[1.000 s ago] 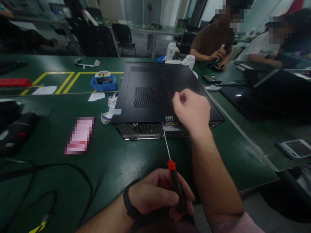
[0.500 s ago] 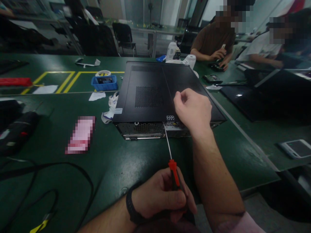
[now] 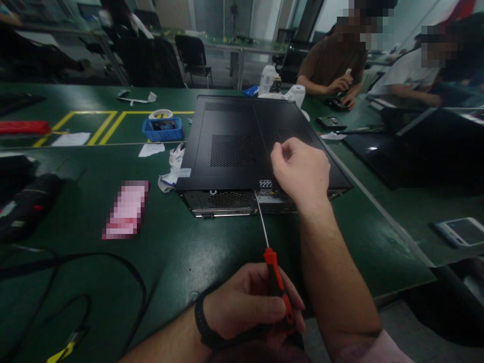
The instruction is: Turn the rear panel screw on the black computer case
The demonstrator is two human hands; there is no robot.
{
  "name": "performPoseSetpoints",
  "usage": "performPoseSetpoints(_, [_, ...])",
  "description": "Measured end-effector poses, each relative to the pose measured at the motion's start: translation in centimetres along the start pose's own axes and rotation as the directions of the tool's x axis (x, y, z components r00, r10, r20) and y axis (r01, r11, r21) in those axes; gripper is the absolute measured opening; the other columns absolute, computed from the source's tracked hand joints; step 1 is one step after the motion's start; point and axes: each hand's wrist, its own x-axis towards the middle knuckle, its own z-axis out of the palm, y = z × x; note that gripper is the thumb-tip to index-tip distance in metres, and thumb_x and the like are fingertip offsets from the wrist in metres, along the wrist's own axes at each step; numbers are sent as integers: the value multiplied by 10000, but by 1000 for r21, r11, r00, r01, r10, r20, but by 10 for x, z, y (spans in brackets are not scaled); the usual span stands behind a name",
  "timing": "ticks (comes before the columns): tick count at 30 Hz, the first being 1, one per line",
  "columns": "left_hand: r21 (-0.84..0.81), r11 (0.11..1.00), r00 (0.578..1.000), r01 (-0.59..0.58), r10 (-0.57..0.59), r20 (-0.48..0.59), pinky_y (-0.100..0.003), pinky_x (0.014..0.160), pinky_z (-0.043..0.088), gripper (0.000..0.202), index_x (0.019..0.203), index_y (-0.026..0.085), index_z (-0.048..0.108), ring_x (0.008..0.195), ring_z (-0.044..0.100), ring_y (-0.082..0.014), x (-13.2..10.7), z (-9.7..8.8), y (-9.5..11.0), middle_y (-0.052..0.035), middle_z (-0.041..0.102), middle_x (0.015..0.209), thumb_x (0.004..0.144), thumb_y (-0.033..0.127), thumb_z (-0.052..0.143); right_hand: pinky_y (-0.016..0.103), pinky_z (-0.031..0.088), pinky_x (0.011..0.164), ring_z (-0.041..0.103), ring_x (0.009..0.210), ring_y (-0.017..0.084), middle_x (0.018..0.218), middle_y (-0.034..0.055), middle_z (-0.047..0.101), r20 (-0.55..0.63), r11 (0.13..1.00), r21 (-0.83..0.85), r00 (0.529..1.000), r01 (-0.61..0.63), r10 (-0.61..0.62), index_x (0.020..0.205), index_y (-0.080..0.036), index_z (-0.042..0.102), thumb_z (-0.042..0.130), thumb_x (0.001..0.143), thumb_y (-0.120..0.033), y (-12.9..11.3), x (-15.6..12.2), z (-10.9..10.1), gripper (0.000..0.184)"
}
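A black computer case [image 3: 230, 118] lies flat on the green table, its metal rear panel facing me. My left hand [image 3: 249, 300], with a dark band at the wrist, grips the red-and-black handle of a screwdriver [image 3: 279, 277]. The screwdriver's thin shaft slants up to the top edge of the rear panel, near its middle, where the tip meets the case; a screw there is too small to make out. Against the right front part of the case top rests my right hand [image 3: 302, 169], its fingers curled closed. What those fingers may hold is hidden.
Left of the case are a blue bin [image 3: 162, 132], a crumpled white glove [image 3: 172, 174], a pixelated pink item [image 3: 126, 209], a power drill [image 3: 28, 206] and black cables [image 3: 113, 259]. A phone [image 3: 463, 232] lies at right. Across the table a person [image 3: 333, 65] handles a small dark part.
The screwdriver handle has turned in my left hand, and the fingers have shifted so that more of its red end shows. My right hand and the case have stayed in place.
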Motion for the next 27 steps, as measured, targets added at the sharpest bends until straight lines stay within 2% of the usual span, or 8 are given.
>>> performPoseSetpoints(7, [36, 998, 998, -60, 59, 12, -148, 414, 470, 308, 972, 133, 720, 466, 628, -77, 0, -7, -8, -44, 742, 795, 840, 367, 871, 361, 397, 689, 623, 721, 233, 827, 80, 757, -14, 1000, -15, 1000, 11, -11, 883, -239, 744, 498, 987, -476, 0, 0, 0, 358])
performPoseSetpoints(13, [49, 997, 996, -59, 55, 67, -162, 423, 472, 311, 972, 159, 635, 449, 631, -87, 2, -7, -10, -45, 748, 801, 927, 434, 773, 367, 406, 707, 625, 735, 237, 829, 85, 754, -6, 1000, -4, 1000, 3, -3, 892, -234, 746, 503, 988, -471, 0, 0, -1, 353])
performPoseSetpoints(18, [39, 999, 1000, -15, 15, 11, -180, 450, 479, 328, 1041, 122, 734, 478, 633, -98, 1, -2, -4, -59, 746, 770, 868, 385, 826, 369, 415, 726, 630, 745, 237, 836, 84, 750, -1, 1000, -5, 1000, -1, 1, 888, -230, 743, 502, 994, -468, -1, 0, -1, 355])
performPoseSetpoints(22, [-16, 1000, 1000, 18, -18, 23, -203, 490, 504, 380, 1082, 85, 796, 523, 657, -115, -1, 3, 2, -96, 770, 813, 779, 310, 847, 371, 419, 731, 634, 750, 237, 837, 85, 746, -2, 1000, -6, 1000, -9, 9, 894, -223, 742, 507, 989, -460, -2, 0, 0, 347])
performPoseSetpoints(27, [-5, 1000, 999, 27, -26, 32, -213, 488, 495, 371, 1100, 103, 794, 525, 656, -117, -1, 3, 2, -106, 778, 848, 803, 319, 847, 377, 424, 739, 633, 750, 235, 830, 84, 733, -3, 1000, 5, 1000, -9, 9, 889, -223, 738, 511, 985, -459, -1, 0, 0, 341])
